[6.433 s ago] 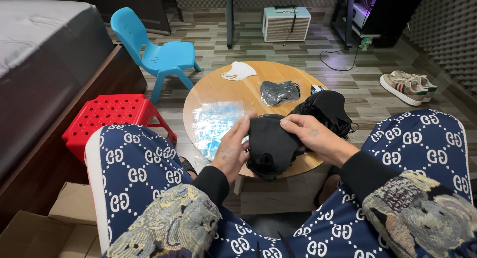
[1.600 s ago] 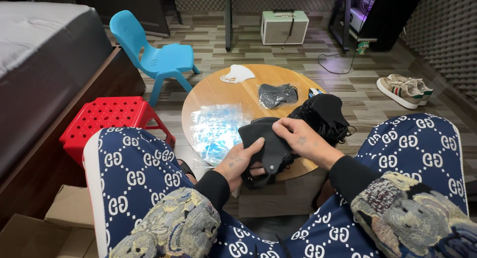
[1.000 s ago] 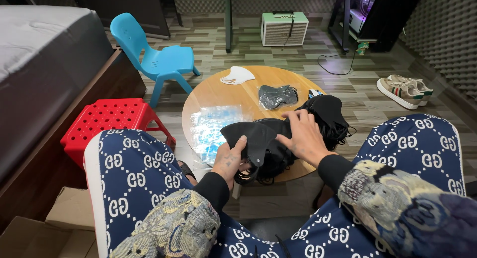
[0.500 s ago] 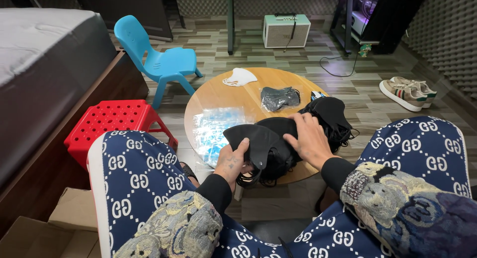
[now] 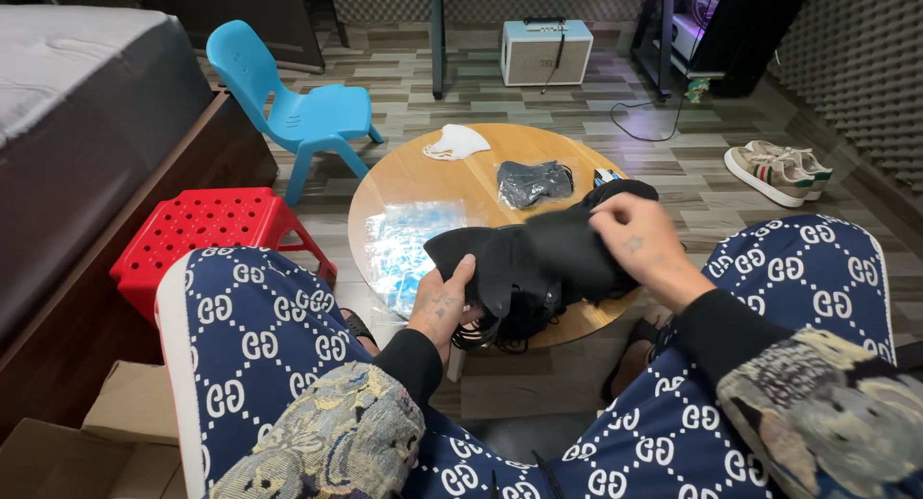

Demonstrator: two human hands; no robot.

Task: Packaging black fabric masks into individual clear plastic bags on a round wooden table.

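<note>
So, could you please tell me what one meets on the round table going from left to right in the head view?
Clear plastic bags → white face mask → bagged dark mask → right hand gripping black masks, on the round wooden table.

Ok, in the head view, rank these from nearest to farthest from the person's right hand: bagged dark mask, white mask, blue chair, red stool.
From the right hand:
1. Bagged dark mask, on the round table just beyond the hand.
2. White mask, at the table's far left edge.
3. Blue chair, on the floor past the table, left.
4. Red stool, far left beside the bed.
</note>
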